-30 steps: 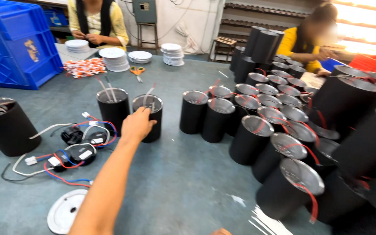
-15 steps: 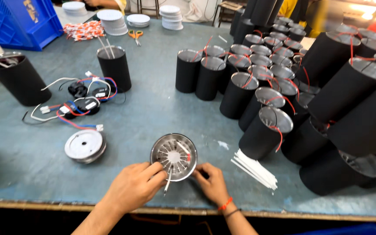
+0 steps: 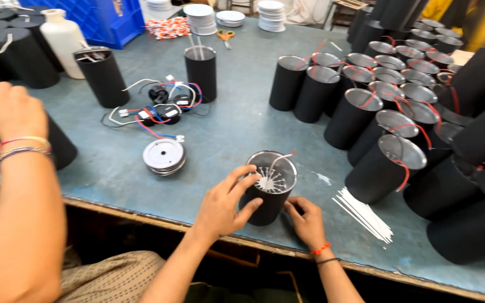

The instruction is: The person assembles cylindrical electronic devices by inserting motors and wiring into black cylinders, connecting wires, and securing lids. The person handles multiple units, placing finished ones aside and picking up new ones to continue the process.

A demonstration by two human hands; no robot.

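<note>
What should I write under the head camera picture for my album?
Left hand and right hand hold a black cylinder at the edge of a blue-grey table crowded with more black cylinders.

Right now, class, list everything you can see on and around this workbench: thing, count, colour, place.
black cylinder housing: one, black with a silver finned insert, near table edge, between both hands
grouped housings: many, black with red wires, right half
separate housings: several, black, left and centre back
round disc: one small stack, silver-white, left of the held housing
wired parts: a cluster, black with red, blue and white leads, centre left
white sleeves: a bundle, right of the held housing
bottle: one, white, back left
crate: one, blue, back left
white discs: several stacks, far edge
scissors: one, orange handles, far edge
table: one, grey-blue
co-worker's arm: one, far left, wrist bands
left hand: on housing's rim and side
right hand: at housing's base
</note>
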